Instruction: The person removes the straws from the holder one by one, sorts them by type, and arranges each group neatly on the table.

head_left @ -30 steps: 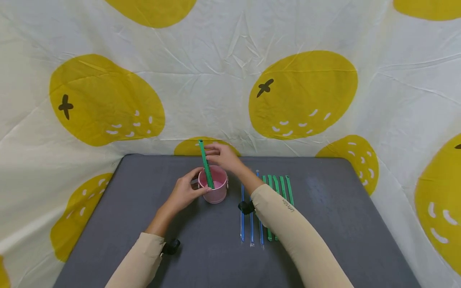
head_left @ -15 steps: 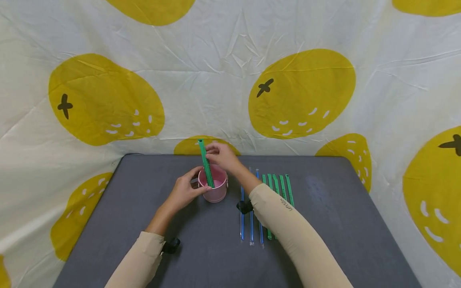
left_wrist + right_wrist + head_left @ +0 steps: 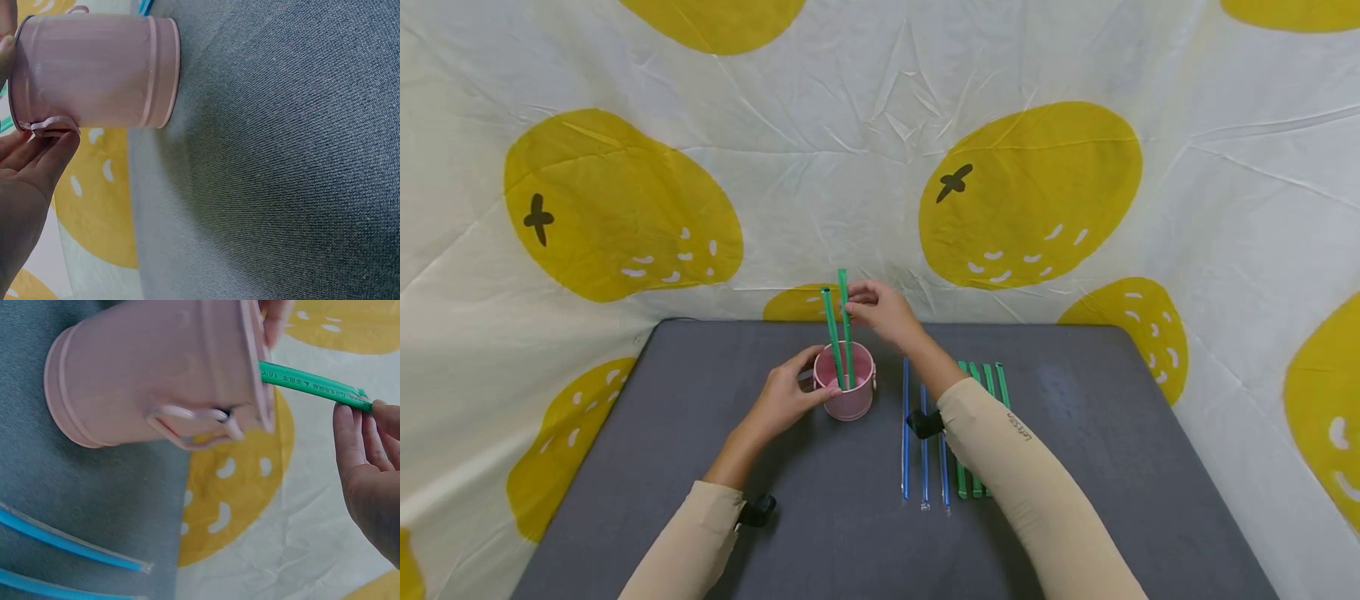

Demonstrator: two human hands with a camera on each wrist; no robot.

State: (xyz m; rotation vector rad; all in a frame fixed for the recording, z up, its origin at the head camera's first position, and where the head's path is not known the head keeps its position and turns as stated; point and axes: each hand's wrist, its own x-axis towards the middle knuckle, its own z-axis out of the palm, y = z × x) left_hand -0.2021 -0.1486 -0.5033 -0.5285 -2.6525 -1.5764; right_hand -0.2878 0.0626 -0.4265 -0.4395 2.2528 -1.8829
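Observation:
A small pink bucket [image 3: 852,407] with side handles stands upright on the dark table. My left hand [image 3: 784,400] grips it from the left, with the thumb at the near rim and the other fingers by one handle. Inside leans a green wrapped straw [image 3: 831,333]. Beside it, a second green wrapped straw [image 3: 312,384] with dark print has its lower end in the bucket. My right hand [image 3: 883,312] pinches that second straw near its upper end between thumb and fingers. The straws' lower ends are hidden in the wrist views.
Right of the bucket, several blue straws [image 3: 906,450] in clear wrappers lie side by side. Several more green wrapped straws [image 3: 1003,387] lie beyond them, partly hidden under the right forearm. A white cloth with yellow fruit prints [image 3: 1030,200] hangs behind the table [image 3: 1112,467].
My right hand has moved up and to the right with one green straw, which now stands apart from the other one in the bucket. My left hand has stayed on the bucket.

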